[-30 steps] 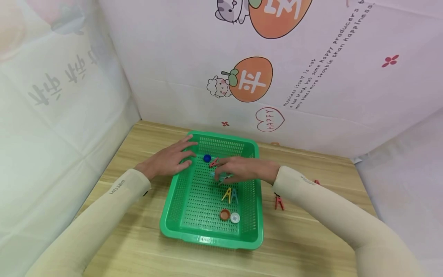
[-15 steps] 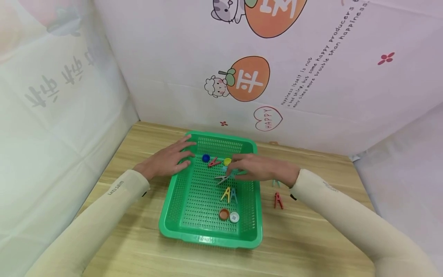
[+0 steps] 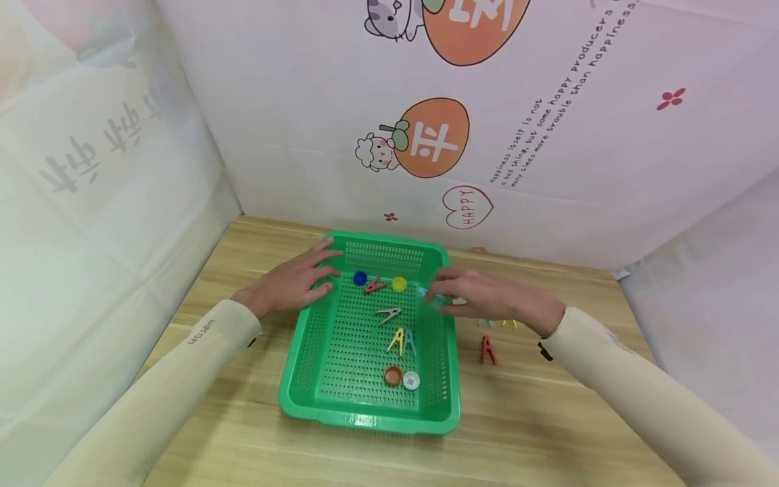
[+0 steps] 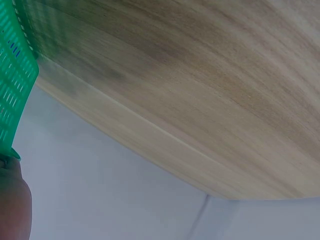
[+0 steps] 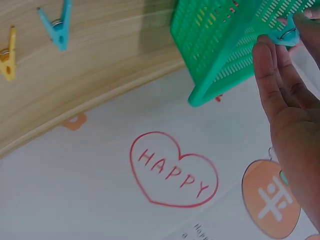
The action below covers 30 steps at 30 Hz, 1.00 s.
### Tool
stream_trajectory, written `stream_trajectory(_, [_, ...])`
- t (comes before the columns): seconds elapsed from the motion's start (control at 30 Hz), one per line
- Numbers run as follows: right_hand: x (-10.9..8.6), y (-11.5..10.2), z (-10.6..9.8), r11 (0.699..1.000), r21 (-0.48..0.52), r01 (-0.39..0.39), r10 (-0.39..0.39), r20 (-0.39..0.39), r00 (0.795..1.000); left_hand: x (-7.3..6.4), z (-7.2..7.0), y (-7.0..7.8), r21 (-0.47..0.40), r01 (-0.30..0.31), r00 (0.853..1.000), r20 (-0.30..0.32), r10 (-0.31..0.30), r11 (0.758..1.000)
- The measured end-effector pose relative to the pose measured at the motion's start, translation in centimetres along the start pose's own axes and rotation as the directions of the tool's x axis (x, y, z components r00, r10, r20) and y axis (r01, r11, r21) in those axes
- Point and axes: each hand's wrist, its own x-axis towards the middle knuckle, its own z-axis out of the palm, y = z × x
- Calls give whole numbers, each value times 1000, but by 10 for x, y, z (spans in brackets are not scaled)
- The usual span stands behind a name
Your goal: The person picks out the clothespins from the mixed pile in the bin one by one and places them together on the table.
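My right hand [image 3: 468, 294] pinches a light blue clothespin [image 5: 287, 35] between thumb and fingertips, over the right side of a green plastic basket [image 3: 365, 423]. On the left rim of that basket rests my left hand [image 3: 292, 283], its fingers spread and relaxed. The basket floor carries a red clothespin [image 3: 374, 285], a grey clothespin [image 3: 389, 314], a yellow clothespin [image 3: 396, 341] and a blue clothespin [image 3: 410, 342]. Among them lie a dark blue cap [image 3: 360, 278], a yellow cap [image 3: 398, 284], a brown cap [image 3: 393, 375] and a white cap [image 3: 411, 381].
Right of the basket, a red clothespin [image 3: 488, 350] lies on the wooden table [image 3: 535, 419]. Close by are another blue clothespin [image 5: 57, 25] and another yellow clothespin [image 5: 9, 55]. A printed white cloth [image 3: 304, 135] hangs behind the table, with pale sheets at both sides.
My right hand has moved right from mid-basket to the right wall with the light blue clothespin, uncovering the yellow cap and the grey clothespin. The left hand has stayed on the rim.
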Motion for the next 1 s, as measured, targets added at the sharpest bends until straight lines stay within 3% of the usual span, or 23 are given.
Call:
stream_trajectory(0.23, [-17, 7, 0, 999, 44, -32, 33, -22, 999, -1, 2, -1, -5, -1, 1000, -8, 1, 1000])
stream_trajectory(0.47, [-36, 15, 5, 999, 4, -47, 47, -81, 996, -2, 4, -2, -9, -1, 1000, -10, 1, 1000])
stream_trajectory(1.0, [-88, 35, 17, 988, 5, -153, 151, -214, 965, -1, 0, 0, -10, -12, 1000, -19, 11, 1000])
